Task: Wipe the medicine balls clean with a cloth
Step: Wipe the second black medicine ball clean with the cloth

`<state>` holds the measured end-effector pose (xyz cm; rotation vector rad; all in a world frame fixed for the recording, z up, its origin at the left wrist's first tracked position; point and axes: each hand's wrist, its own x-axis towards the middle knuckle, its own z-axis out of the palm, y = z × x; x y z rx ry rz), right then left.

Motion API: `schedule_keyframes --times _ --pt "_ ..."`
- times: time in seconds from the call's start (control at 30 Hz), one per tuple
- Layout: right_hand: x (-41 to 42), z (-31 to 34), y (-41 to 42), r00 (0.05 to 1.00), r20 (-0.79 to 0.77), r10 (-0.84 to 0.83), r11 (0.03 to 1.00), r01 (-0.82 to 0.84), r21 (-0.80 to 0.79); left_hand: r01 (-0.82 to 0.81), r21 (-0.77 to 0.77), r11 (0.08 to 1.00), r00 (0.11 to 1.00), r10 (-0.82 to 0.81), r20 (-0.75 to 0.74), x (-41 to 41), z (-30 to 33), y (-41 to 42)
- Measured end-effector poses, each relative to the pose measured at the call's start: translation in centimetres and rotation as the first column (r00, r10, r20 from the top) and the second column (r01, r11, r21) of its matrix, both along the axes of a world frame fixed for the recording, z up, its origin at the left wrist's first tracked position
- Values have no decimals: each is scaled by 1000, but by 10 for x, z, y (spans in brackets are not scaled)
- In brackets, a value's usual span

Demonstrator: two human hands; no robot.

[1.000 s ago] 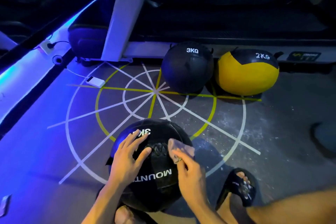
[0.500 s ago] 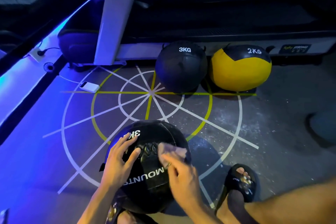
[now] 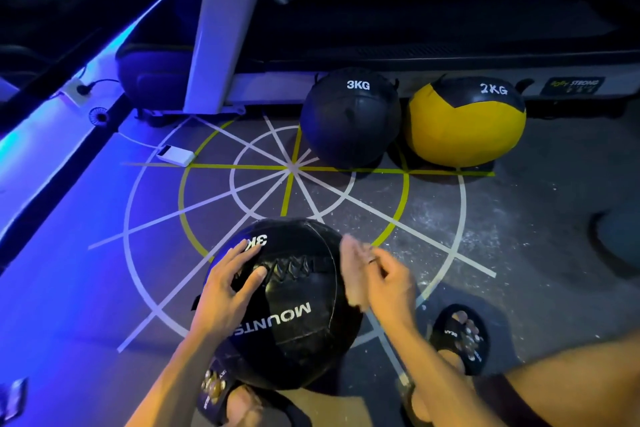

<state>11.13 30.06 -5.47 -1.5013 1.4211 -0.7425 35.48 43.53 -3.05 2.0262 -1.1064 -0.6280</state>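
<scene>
A black medicine ball (image 3: 291, 305) sits on the floor between the person's sandalled feet, directly below the camera, and both hands are on it. The left hand (image 3: 227, 291) lies flat on the ball's upper left face with fingers straight and spread, steadying it. The right hand (image 3: 384, 284) is at the ball's upper right edge, fingers curled round a pale cloth (image 3: 351, 270), which is blurred; I judge it is mid-stroke against the leather. The cloth is at the right rim, so the unwiped surface lies leftward and toward the person from that hand, across the stitched seam at the top of the ball; the next stroke probably sweeps that way, or the left hand turns the ball under the cloth. The ball reads "MOUNT" followed by a letter cut off by the left wrist, upside down to the wearer, with "3K" partly covered by the left fingertips (image 3: 239, 248). Well apart, at the far side of the floor markings (image 3: 292, 168), two more balls rest touching each other: a black one (image 3: 349, 118) marked "3KG" and a yellow-and-black one (image 3: 465, 121) marked "2KG". A plate (image 3: 573, 85) behind them reads "STRONG". The right sandal (image 3: 460, 340) carries lettering, seemingly "BEAR". A white power bank (image 3: 176, 155) lies left of the markings.
</scene>
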Motion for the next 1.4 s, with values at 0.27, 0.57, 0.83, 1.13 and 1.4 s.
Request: schedule_keyframes --times 0.27,0.57,0.83,1.13,1.4 --pt "12 -10 6 983 -24 180 980 -182 -78 149 125 981 975 -124 -186 19 8 -21" --pt "30 -11 55 896 -232 380 773 -445 -452 148 125 981 986 -137 -92 23 -3 -32" --pt "52 8 47 946 -121 302 865 -325 -382 99 193 976 990 -116 75 5 -3 -59" --pt "1 -11 -32 968 -175 179 955 -214 -204 269 327 906 951 -304 61 11 18 -74" --pt "46 10 54 816 -399 418 623 -577 -528 265 259 929 944 -304 126 9 1 -77"
